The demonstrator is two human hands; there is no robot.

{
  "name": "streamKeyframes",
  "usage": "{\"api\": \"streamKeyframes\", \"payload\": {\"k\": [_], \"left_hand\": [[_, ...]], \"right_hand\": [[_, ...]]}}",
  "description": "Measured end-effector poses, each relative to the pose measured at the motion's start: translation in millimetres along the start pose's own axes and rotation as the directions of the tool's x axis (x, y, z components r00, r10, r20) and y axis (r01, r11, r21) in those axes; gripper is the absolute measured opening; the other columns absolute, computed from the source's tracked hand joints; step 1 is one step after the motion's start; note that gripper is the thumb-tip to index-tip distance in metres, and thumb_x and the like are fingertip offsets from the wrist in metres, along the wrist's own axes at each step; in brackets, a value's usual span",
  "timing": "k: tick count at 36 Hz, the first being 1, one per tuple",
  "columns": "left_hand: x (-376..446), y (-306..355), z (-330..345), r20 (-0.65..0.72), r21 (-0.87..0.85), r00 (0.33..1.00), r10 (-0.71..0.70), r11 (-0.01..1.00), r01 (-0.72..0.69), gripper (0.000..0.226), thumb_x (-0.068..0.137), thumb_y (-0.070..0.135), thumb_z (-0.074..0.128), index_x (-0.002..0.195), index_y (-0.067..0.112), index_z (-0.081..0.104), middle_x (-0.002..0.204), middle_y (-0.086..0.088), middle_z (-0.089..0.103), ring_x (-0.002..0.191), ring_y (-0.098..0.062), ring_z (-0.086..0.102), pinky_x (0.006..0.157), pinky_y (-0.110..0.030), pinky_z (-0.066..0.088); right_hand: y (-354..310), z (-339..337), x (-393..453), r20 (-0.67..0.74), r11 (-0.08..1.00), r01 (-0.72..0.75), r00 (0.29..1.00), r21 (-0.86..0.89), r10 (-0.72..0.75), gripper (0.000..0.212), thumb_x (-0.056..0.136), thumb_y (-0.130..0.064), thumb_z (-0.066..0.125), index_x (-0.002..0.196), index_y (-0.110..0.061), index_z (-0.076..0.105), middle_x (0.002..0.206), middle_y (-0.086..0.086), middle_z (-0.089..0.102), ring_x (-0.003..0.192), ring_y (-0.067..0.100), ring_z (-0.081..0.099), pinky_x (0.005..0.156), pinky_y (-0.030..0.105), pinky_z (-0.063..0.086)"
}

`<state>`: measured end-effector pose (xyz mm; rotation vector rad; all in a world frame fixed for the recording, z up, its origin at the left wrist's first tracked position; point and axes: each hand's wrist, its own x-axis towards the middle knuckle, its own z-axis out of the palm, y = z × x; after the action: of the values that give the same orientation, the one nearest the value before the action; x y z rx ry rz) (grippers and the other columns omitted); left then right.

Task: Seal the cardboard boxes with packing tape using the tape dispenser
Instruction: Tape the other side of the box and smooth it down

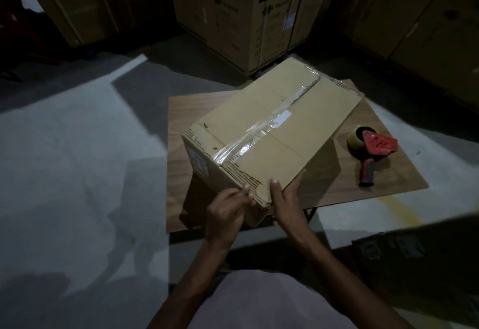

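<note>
I am looking down at a cardboard box [272,131] that is sitting on a low wooden surface [383,173], turned at a slant. A strip of clear tape [261,131] is running along the seam on top of the box, from the near left edge up toward the far corner. I am seeing the left hand [228,214] touching the near corner of the box from the left, with its fingers [245,191] curling against the box edge. The right hand [287,199] is holding the same corner from the right, its thumb lying on the top of the box and the rest of it going down the side. The tape dispenser [370,152] is lying on the surface to the right of the box, well apart from both hands, with its red part on top and its handle pointing toward me. Big brown cartons [233,12] are standing in the dark behind the surface, on the grey floor [77,147].
</note>
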<state>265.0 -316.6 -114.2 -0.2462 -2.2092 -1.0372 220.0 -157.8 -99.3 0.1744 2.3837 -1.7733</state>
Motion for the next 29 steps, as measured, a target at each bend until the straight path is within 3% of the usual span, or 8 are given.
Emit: {"api": "streamKeyframes", "payload": {"k": [3, 6, 9, 11, 13, 17, 24, 29], "left_hand": [[-2, 12, 8, -0.012, 0.009, 1.000, 0.020, 1.000, -0.019, 0.022, 0.077, -0.011, 0.082, 0.089, 0.008, 0.079, 0.104, -0.001, 0.077, 0.091, -0.013, 0.069, 0.075, -0.034, 0.057], [4, 24, 15, -0.025, 0.036, 0.998, 0.064, 0.997, -0.063, 0.011, 0.086, 0.001, 0.080, 0.084, 0.012, 0.077, 0.089, 0.000, 0.077, 0.082, -0.015, 0.069, 0.072, -0.038, 0.055], [14, 38, 24, 0.044, 0.109, 0.997, 0.058, 0.992, -0.063, 0.008, 0.088, 0.015, 0.081, 0.083, 0.012, 0.075, 0.083, 0.002, 0.073, 0.082, -0.022, 0.066, 0.073, -0.041, 0.054], [21, 48, 32, 0.103, 0.162, 0.995, 0.007, 0.987, -0.024, 0.020, 0.077, 0.020, 0.088, 0.089, 0.012, 0.075, 0.090, 0.003, 0.074, 0.094, -0.027, 0.062, 0.081, -0.043, 0.052], [31, 55, 38, 0.146, 0.186, 0.988, -0.049, 0.982, 0.021, 0.039, 0.072, 0.034, 0.087, 0.102, 0.011, 0.075, 0.108, 0.001, 0.074, 0.108, -0.030, 0.057, 0.091, -0.045, 0.050], [47, 50, 43, 0.221, 0.183, 0.969, -0.112, 0.980, 0.072, 0.068, 0.064, 0.054, 0.080, 0.117, 0.012, 0.073, 0.131, -0.007, 0.064, 0.125, -0.031, 0.050, 0.103, -0.048, 0.044], [64, 16, 36, 0.285, 0.230, 0.946, -0.153, 0.969, 0.087, 0.076, 0.054, 0.049, 0.094, 0.120, 0.019, 0.070, 0.139, -0.004, 0.058, 0.132, -0.028, 0.046, 0.107, -0.046, 0.037], [89, -13, 17, 0.233, 0.329, 0.923, -0.305, 0.918, 0.220, 0.086, 0.055, 0.074, 0.071, 0.124, 0.023, 0.067, 0.147, -0.005, 0.052, 0.138, -0.030, 0.040, 0.107, -0.046, 0.032]], "right_hand": [[0, -13, -6, 0.015, 0.999, 0.011, 1.000, -0.042, -0.011, 0.088, 0.112, -0.036, 0.042, 0.161, -0.014, -0.028, 0.147, -0.007, 0.035, 0.119, -0.002, 0.045, 0.085, -0.006, 0.034], [-1, -31, -10, 0.011, 0.999, 0.017, 1.000, -0.049, -0.016, 0.085, 0.112, -0.036, 0.042, 0.163, -0.019, -0.024, 0.150, -0.004, 0.039, 0.128, 0.009, 0.047, 0.100, 0.018, 0.040], [2, -50, -17, 0.045, 0.999, -0.013, 0.999, -0.043, 0.015, 0.089, 0.107, -0.047, 0.044, 0.163, -0.025, -0.021, 0.146, -0.013, 0.036, 0.129, 0.008, 0.043, 0.103, 0.024, 0.036], [5, -61, -22, 0.081, 0.999, -0.030, 0.996, -0.029, 0.032, 0.095, 0.100, -0.059, 0.045, 0.166, -0.026, -0.015, 0.146, -0.019, 0.036, 0.132, 0.007, 0.042, 0.105, 0.022, 0.035], [10, -71, -25, 0.113, 0.998, -0.056, 0.992, 0.031, 0.053, 0.092, 0.099, -0.066, 0.047, 0.167, -0.031, -0.004, 0.144, -0.026, 0.045, 0.134, 0.011, 0.051, 0.102, 0.024, 0.045], [14, -83, -21, 0.179, 0.988, -0.132, 0.977, 0.085, 0.115, 0.086, 0.099, -0.066, 0.048, 0.165, -0.042, -0.002, 0.156, -0.006, 0.048, 0.137, 0.022, 0.054, 0.113, 0.052, 0.048], [13, -89, -9, 0.214, 0.985, -0.139, 0.970, 0.103, 0.114, 0.087, 0.096, -0.065, 0.048, 0.166, -0.037, 0.004, 0.156, -0.002, 0.050, 0.139, 0.020, 0.053, 0.116, 0.055, 0.045], [7, -98, 10, 0.211, 0.987, -0.139, 0.970, 0.080, 0.120, 0.071, 0.108, -0.048, 0.046, 0.166, -0.033, 0.008, 0.155, 0.001, 0.049, 0.138, 0.027, 0.054, 0.114, 0.058, 0.046]]}}
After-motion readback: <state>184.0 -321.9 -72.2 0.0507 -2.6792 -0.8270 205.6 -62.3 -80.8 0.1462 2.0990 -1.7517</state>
